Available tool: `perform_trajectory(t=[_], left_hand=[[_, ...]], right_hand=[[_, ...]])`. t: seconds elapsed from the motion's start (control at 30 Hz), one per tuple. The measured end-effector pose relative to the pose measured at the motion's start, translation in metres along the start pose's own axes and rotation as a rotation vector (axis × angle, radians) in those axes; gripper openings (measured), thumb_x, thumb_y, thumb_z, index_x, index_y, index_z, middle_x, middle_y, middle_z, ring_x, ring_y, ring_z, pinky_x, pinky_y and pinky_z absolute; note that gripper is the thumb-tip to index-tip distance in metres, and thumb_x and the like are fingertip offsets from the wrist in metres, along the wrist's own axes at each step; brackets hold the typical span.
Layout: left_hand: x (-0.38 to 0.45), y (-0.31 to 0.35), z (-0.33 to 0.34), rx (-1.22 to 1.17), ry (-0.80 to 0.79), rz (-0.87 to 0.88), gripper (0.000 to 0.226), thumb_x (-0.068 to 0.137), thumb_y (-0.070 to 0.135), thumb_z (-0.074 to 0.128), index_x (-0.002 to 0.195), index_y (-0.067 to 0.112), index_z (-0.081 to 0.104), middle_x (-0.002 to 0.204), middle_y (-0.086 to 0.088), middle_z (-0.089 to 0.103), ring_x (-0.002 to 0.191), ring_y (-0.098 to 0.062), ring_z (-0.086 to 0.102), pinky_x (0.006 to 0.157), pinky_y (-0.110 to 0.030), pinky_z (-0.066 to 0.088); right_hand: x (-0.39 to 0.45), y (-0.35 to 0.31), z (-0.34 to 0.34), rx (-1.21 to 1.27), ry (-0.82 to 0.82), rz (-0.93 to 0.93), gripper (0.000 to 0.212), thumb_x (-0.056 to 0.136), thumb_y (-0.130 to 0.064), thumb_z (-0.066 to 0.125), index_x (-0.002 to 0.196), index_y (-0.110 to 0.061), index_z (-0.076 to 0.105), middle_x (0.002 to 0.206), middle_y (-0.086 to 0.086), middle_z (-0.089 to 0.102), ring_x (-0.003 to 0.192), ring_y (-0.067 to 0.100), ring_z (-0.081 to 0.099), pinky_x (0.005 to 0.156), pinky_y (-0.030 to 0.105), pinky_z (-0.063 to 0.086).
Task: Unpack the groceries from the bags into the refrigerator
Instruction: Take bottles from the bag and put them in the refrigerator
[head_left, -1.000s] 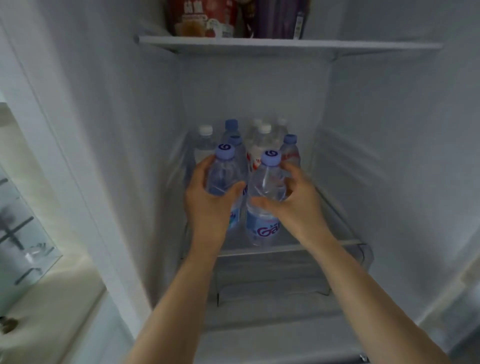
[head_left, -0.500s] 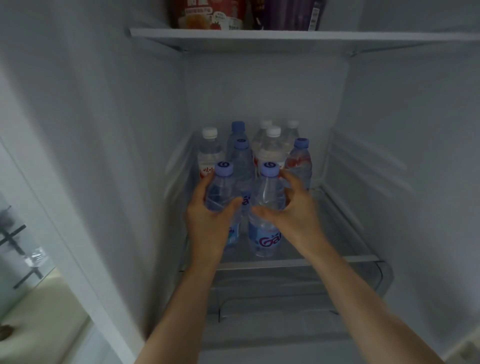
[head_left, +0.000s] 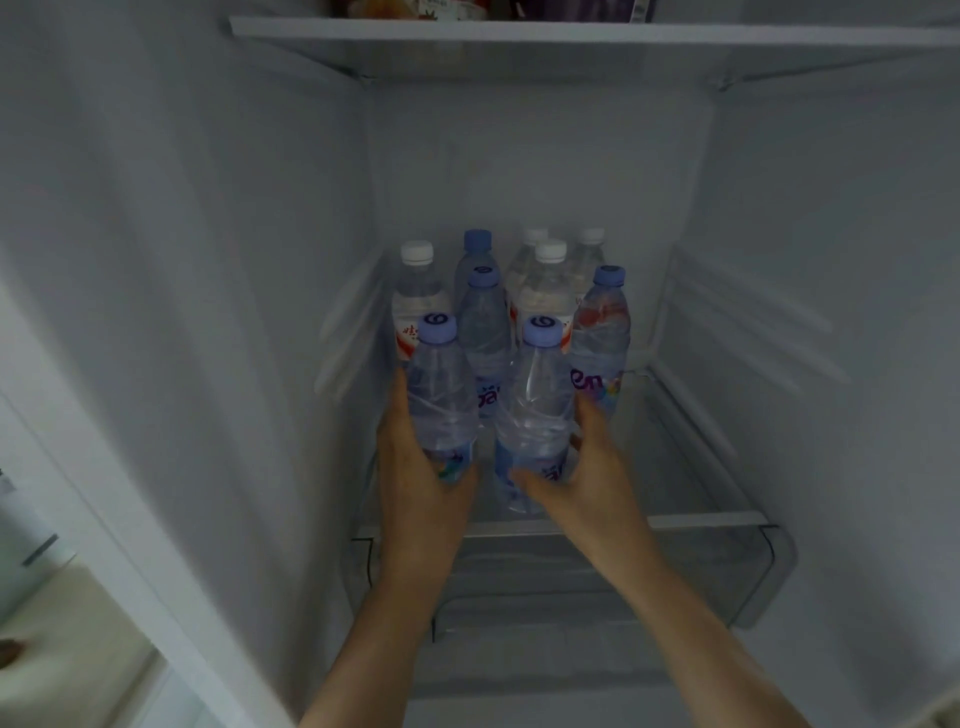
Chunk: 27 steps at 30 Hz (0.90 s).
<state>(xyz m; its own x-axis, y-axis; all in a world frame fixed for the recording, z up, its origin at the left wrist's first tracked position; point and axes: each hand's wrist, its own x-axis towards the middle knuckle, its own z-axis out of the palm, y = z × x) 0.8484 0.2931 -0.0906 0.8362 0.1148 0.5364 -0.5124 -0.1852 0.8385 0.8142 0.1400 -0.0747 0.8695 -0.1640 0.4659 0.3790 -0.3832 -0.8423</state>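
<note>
Plastic bottles, one gripped low in each of the hands, left (head_left: 415, 467) and right (head_left: 587, 467), stand near the shelf (head_left: 701, 519) edge; slide both far, upright, against the bottle cluster (head_left: 540, 291).

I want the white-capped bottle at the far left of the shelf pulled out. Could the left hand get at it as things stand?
Probably not directly. The left hand grips a blue-capped bottle that stands right in front of the white-capped bottle. It would have to let go and reach over or move that bottle first.
</note>
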Motion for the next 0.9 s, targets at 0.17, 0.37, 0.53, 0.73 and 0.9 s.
perform_trajectory(t=[0.17,0.37,0.53,0.73,0.9], left_hand=[[-0.008,-0.009,-0.002,0.045,0.022,-0.066,0.114,0.075,-0.009,0.076,0.147,0.054,0.013,0.148,0.016,0.032,0.136,-0.004,0.038,0.108,-0.04,0.043],[0.004,-0.017,0.003,-0.004,0.058,-0.091,0.109,0.078,-0.008,0.074,0.15,0.048,0.015,0.151,0.011,0.032,0.137,-0.011,0.038,0.103,-0.048,0.047],[0.011,-0.025,0.004,0.039,0.084,-0.013,0.1,0.082,-0.003,0.072,0.153,0.036,0.014,0.152,0.003,0.033,0.139,-0.015,0.037,0.106,-0.051,0.043],[0.022,-0.026,0.004,0.148,0.116,0.012,0.102,0.078,-0.007,0.075,0.155,0.024,0.015,0.151,0.006,0.033,0.137,-0.011,0.037,0.111,-0.046,0.039],[0.021,-0.021,0.005,0.206,0.133,0.019,0.102,0.077,-0.005,0.076,0.155,0.019,0.016,0.15,-0.001,0.036,0.136,-0.014,0.038,0.112,-0.042,0.038]], right_hand=[[-0.003,0.017,0.005,-0.03,0.03,0.044,0.079,0.072,-0.005,0.08,0.12,-0.049,0.036,0.117,-0.028,0.052,0.107,-0.01,0.055,0.09,0.015,0.049],[0.017,0.022,0.021,-0.041,0.029,0.05,0.076,0.069,-0.007,0.083,0.125,-0.036,0.042,0.117,-0.018,0.055,0.105,-0.005,0.055,0.091,0.017,0.048],[0.036,0.022,0.037,-0.042,0.04,0.019,0.073,0.07,-0.006,0.083,0.132,-0.012,0.045,0.114,-0.012,0.053,0.104,0.0,0.052,0.082,0.001,0.041],[0.046,0.026,0.045,-0.068,0.032,0.008,0.073,0.068,-0.008,0.084,0.13,-0.01,0.045,0.114,-0.008,0.054,0.103,0.006,0.054,0.082,0.007,0.044],[0.043,0.027,0.044,-0.077,0.028,0.007,0.075,0.07,-0.011,0.083,0.132,-0.011,0.042,0.121,-0.003,0.056,0.107,0.008,0.055,0.087,0.017,0.047]])
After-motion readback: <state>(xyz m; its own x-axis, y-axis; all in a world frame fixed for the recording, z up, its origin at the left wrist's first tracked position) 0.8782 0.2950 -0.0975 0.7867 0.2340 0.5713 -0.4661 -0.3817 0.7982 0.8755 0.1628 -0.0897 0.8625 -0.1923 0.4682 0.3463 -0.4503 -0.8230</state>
